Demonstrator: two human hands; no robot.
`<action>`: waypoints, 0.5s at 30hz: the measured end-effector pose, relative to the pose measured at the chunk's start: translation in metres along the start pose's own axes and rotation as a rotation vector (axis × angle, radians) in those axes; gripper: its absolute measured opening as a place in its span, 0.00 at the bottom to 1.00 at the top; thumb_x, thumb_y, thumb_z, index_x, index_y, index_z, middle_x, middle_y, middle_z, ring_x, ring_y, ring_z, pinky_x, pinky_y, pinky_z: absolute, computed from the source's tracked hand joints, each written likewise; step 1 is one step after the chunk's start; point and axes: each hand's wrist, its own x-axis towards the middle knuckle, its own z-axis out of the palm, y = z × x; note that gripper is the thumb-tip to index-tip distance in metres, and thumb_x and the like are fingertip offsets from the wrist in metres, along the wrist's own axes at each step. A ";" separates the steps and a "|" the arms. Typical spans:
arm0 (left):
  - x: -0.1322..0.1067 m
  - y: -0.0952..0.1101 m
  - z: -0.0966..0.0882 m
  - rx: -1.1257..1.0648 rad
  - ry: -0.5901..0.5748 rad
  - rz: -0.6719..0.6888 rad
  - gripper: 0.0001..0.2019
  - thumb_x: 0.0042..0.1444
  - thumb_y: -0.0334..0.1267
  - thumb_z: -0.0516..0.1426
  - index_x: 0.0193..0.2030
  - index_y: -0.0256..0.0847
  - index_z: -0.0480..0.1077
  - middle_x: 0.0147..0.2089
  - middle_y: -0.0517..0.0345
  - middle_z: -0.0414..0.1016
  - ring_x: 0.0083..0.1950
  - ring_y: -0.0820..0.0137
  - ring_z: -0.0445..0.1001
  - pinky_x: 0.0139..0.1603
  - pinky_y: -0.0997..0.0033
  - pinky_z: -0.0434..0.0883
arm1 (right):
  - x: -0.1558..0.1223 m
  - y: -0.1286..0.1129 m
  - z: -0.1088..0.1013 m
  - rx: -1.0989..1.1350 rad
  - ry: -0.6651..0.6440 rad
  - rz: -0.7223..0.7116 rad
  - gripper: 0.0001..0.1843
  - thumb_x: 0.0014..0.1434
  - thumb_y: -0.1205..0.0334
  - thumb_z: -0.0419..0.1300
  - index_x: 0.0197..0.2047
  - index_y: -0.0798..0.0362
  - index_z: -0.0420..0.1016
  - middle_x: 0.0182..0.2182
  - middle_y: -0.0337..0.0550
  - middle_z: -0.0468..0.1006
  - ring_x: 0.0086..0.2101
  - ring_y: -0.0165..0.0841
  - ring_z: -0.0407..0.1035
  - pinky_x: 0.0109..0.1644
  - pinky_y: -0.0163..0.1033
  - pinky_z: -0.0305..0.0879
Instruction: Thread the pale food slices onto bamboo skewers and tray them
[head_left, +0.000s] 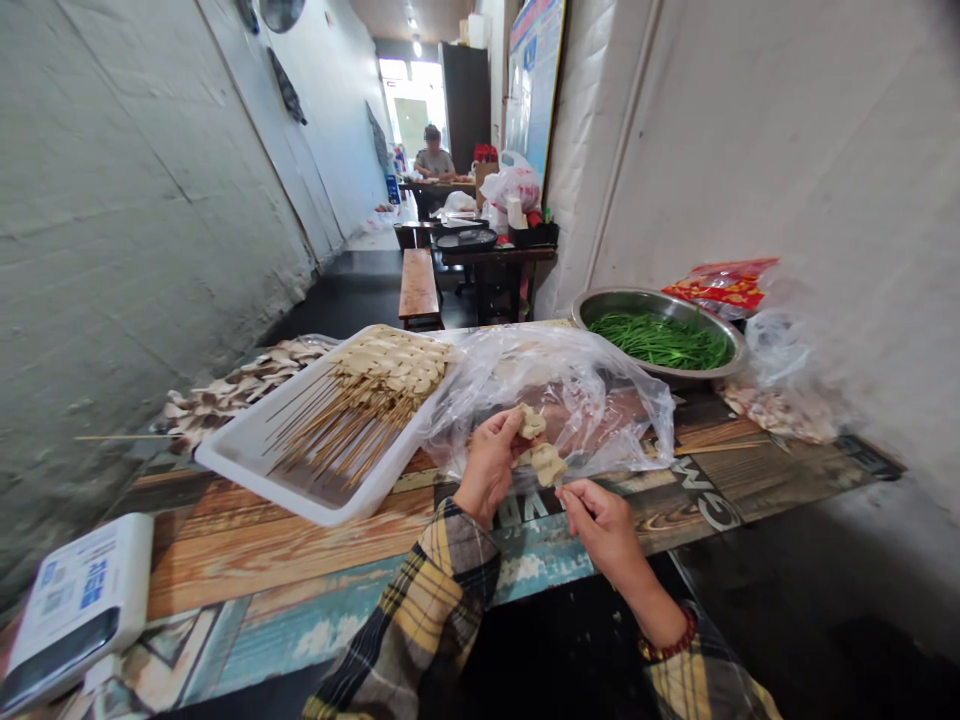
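Observation:
My left hand (491, 462) pinches a pale piece of food (532, 421) just above the table. My right hand (596, 520) is closed on the lower end of a skewer that carries another pale piece (550, 465); the stick itself is mostly hidden. Both hands meet in front of a crumpled clear plastic bag (592, 400). To the left lies a white tray (247, 455) holding several finished skewers (375, 385) with their sticks pointing toward me.
A metal bowl of green stalks (660, 340) stands at the back right beside a red packet (724, 285) and another clear bag (784, 405). Sliced mushrooms (240, 385) lie left of the tray. A white device (75, 600) sits at the near left. A person sits far down the corridor (433, 155).

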 end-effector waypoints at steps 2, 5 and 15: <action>0.002 0.000 -0.001 0.026 0.017 0.005 0.17 0.43 0.48 0.67 0.31 0.34 0.73 0.28 0.57 0.75 0.27 0.73 0.73 0.34 0.72 0.69 | 0.000 0.000 0.000 -0.013 -0.011 -0.010 0.15 0.64 0.56 0.53 0.29 0.54 0.73 0.14 0.32 0.66 0.18 0.28 0.63 0.26 0.32 0.58; 0.002 -0.001 -0.001 0.055 0.038 0.018 0.16 0.43 0.47 0.67 0.28 0.34 0.73 0.26 0.57 0.75 0.25 0.73 0.72 0.32 0.72 0.69 | -0.001 0.001 0.000 -0.020 -0.018 -0.024 0.15 0.64 0.56 0.53 0.29 0.54 0.72 0.15 0.33 0.66 0.18 0.28 0.64 0.27 0.32 0.59; -0.003 -0.003 0.006 0.118 0.015 0.033 0.17 0.44 0.48 0.66 0.28 0.33 0.75 0.26 0.56 0.75 0.26 0.74 0.71 0.31 0.74 0.66 | 0.000 0.002 -0.001 -0.006 -0.007 -0.006 0.16 0.64 0.55 0.53 0.28 0.53 0.71 0.14 0.32 0.66 0.18 0.28 0.63 0.26 0.32 0.57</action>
